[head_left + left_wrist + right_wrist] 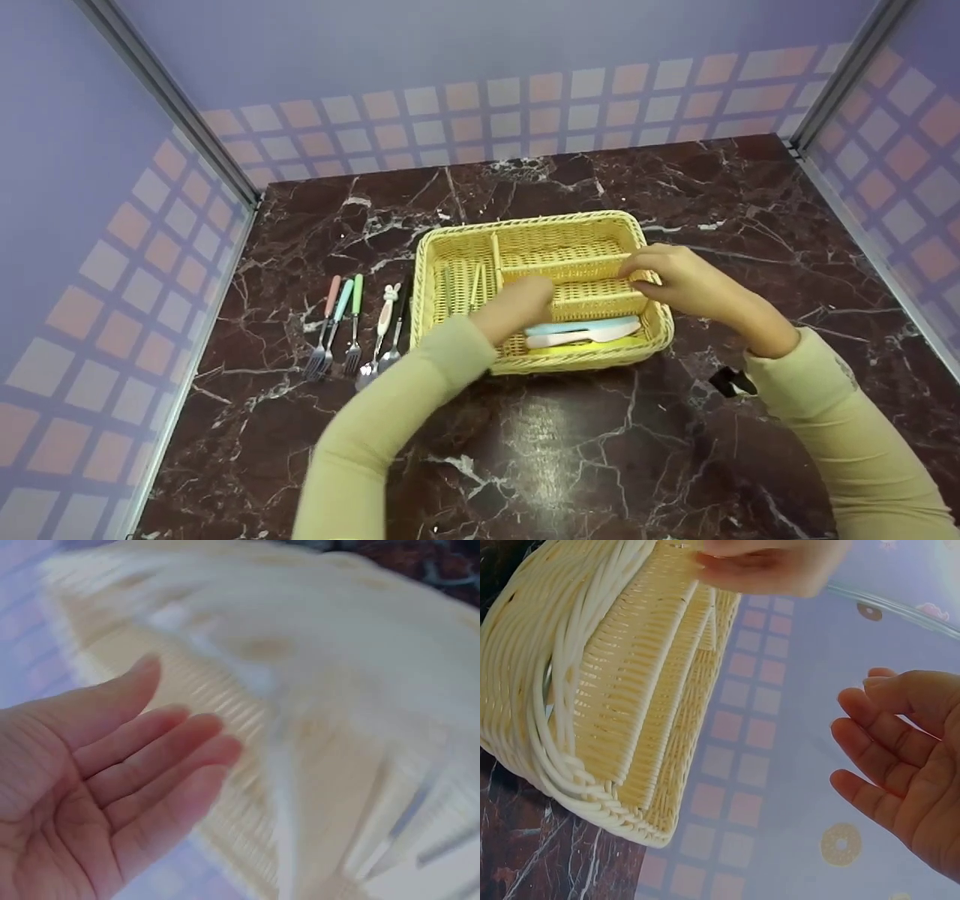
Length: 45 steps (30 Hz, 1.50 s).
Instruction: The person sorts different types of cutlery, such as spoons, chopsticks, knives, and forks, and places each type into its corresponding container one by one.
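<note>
A yellow woven basket (525,223) with several compartments sits on the dark marbled table. My left hand (525,301) is over its middle divider; in the left wrist view its fingers are loosely bent with nothing between them. At the basket's right end is my right hand (686,281), fingertips near the rim, and the right wrist view shows relaxed, empty fingers. Blue (559,328), whitish (585,334) and yellow (600,346) knife-like pieces lie in the front compartment, partly behind my left hand. Thin light sticks (476,283) lie in the left compartment.
Left of the basket lie forks with red (332,296), blue (344,298) and green (357,294) handles. Beside them are a rabbit-topped spoon (386,315) and a dark-handled spoon (402,315). Purple checkered panels (480,45) enclose the table at the back and sides.
</note>
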Tool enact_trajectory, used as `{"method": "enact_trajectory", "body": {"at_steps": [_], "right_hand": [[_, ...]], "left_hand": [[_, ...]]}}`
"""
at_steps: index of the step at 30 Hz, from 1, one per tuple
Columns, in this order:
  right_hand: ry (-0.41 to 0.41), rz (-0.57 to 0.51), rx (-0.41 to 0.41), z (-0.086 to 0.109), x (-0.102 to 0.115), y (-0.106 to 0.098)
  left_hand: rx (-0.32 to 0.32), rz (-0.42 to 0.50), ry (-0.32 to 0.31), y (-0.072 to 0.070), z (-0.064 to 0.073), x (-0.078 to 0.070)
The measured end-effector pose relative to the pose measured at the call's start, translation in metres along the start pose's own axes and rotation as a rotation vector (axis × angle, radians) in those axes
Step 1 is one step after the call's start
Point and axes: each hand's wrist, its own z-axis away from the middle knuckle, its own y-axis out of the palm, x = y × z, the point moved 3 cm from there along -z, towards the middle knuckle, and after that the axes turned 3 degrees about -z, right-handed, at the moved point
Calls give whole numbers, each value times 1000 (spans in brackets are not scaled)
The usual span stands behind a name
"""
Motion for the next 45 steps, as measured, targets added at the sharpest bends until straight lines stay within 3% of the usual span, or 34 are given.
{"method": "enact_trajectory", "body": {"at_steps": [2, 4, 7, 9, 11, 14, 18, 24, 30, 34, 35, 38, 41, 42, 45], "right_hand": [[0, 7, -24, 4, -2, -3], [10, 10, -44, 9, -5, -7], [29, 8, -65, 15, -9, -11], [42, 3, -71, 18, -11, -14], [54, 2, -72, 20, -12, -15], [71, 4, -70, 23, -13, -16], [86, 7, -65, 24, -13, -15], [86, 7, -62, 24, -15, -14], [90, 2, -71, 26, -17, -13], [97, -1, -60, 26, -18, -11], [101, -1, -58, 26, -18, -11], [107, -1, -54, 26, -19, -10], [108, 1, -52, 26, -19, -10], [108, 1, -51, 25, -18, -9], [114, -2, -44, 25, -18, -8]], "left_hand": [[-124, 92, -28, -23, 15, 16], [-260, 140, -42, -43, 29, 43], [-421, 122, -137, -64, 49, 100], [-499, 92, -218, -69, 64, 143], [-545, 72, -316, -66, 79, 183], [-576, 43, -446, -50, 100, 230], [-579, 97, -581, -24, 120, 269], [-529, 232, -713, 4, 130, 291], [-498, 279, -777, 9, 123, 294], [-520, 265, -768, 19, 111, 315], [-572, 251, -733, 25, 107, 326], [-603, 248, -725, 32, 102, 338], [-609, 263, -759, 28, 106, 330], [-564, 273, -801, 23, 109, 320], [-551, 251, -818, 16, 115, 304]]}}
